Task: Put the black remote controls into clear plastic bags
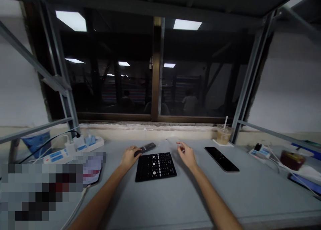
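Left hand (128, 157), its grip closed on a dark remote (147, 147) just below the frame's center; right hand (186, 154), grip loosely open, beside three remotes (156, 167).

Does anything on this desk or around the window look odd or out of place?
One remote, at the left hand, sits askew beyond the neatly lined-up black remotes. The ledge below the window also looks rough and patchy, perhaps damaged. No spill shows.

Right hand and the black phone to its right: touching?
Apart. The head view shows a strip of grey tabletop between the right hand and the black phone.
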Demonstrator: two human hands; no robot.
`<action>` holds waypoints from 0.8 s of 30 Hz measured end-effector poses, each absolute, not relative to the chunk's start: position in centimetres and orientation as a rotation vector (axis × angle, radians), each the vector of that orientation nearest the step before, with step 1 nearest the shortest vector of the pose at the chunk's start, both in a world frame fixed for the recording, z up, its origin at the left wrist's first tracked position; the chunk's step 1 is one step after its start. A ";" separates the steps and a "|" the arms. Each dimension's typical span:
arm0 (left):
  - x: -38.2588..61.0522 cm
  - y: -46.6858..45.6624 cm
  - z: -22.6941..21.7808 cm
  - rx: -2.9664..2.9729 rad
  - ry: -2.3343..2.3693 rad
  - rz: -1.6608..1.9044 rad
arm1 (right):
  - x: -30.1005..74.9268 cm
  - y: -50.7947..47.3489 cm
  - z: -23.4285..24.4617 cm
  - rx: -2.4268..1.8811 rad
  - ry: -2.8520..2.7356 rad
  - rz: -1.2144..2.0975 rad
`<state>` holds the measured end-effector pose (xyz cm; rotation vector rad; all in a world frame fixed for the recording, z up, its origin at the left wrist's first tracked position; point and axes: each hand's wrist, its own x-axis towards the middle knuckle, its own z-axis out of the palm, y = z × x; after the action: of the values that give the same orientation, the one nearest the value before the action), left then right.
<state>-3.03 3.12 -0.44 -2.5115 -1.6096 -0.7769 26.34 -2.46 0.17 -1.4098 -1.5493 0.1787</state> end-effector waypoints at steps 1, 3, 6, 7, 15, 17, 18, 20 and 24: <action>-2.9 3.0 -0.4 -2.504 -1.627 -0.797 | 26.3 -2.5 0.1 -1.398 -1.575 0.199; -2.8 2.9 -0.4 -2.441 -1.695 -0.820 | 26.1 -2.5 0.1 -1.376 -1.629 0.239; -2.8 2.9 -0.6 -2.351 -1.766 -0.821 | 26.0 -2.4 -0.2 -1.391 -1.684 0.239; -2.9 3.1 -0.8 -2.349 -1.772 -0.816 | 26.0 -2.3 -0.3 -1.410 -1.692 0.217; -3.2 3.4 -1.5 -2.461 -1.727 -0.730 | 26.1 -2.4 -0.8 -1.490 -1.697 0.112; -3.0 3.0 -1.2 -2.434 -1.746 -0.737 | 26.1 -2.6 -0.7 -1.474 -1.702 0.120; -3.0 2.8 -1.0 -2.417 -1.759 -0.744 | 26.1 -2.7 -0.7 -1.472 -1.705 0.131; -2.9 2.4 -0.7 -2.377 -1.767 -0.778 | 26.2 -2.8 -0.7 -1.481 -1.715 0.162; -2.9 1.8 0.0 -2.320 -1.711 -0.977 | 26.3 -2.9 -0.9 -1.494 -1.737 0.217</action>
<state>-2.92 1.83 0.03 -2.3205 -1.7110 -0.9768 26.35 -2.87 -0.87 -1.4944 -1.7372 0.2172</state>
